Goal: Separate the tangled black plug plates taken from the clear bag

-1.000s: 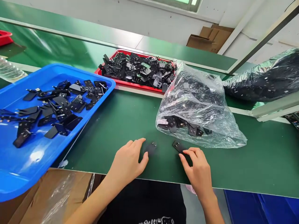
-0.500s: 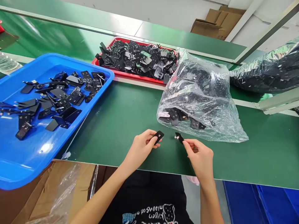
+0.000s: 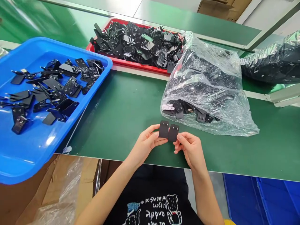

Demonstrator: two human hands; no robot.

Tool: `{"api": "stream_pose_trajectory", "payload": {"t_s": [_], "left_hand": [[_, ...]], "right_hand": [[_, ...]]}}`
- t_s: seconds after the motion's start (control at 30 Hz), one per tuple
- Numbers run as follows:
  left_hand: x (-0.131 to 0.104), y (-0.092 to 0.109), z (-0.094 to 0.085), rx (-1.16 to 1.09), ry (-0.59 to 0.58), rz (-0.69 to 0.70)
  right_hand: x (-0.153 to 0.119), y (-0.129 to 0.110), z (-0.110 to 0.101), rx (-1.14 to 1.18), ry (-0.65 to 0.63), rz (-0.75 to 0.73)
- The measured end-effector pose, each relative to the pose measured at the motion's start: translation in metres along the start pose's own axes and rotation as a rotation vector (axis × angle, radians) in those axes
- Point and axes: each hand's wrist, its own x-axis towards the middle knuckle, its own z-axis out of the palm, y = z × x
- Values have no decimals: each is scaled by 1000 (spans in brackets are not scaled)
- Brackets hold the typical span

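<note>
Two flat black plates with small metal pins near their upper ends are held side by side over the green table [image 3: 126, 109]. My left hand [image 3: 147, 140] pinches the left black plate [image 3: 163, 129] between thumb and fingers. The right black plate [image 3: 173, 133] is in the grip of my right hand [image 3: 188, 145]. The plates' inner edges look close together; whether they touch is hard to tell. Just beyond them lies a clear plastic bag [image 3: 211, 109] with similar black pieces inside and at its mouth.
On the left, a blue tray [image 3: 98, 87] holds many black pieces. Behind stands a red tray [image 3: 142, 66], heaped with more. Another filled bag [image 3: 269, 67] is at the far right, near a metal frame [image 3: 287, 97]. Cardboard and blue bins sit below the table.
My hands have come together, and the two plates have turned from tilted to upright, broad faces toward the camera. The view has shifted slightly.
</note>
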Motion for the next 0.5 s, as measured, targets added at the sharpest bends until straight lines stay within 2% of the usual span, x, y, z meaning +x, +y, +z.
{"api": "stream_pose_trajectory", "payload": {"t_s": [0.27, 0.5], "left_hand": [[-6, -7, 3, 21, 39, 60], [-5, -9, 1, 46, 7, 88]], "right_hand": [[1, 0, -2, -4, 13, -27], [-2, 1, -5, -4, -20, -53]]}}
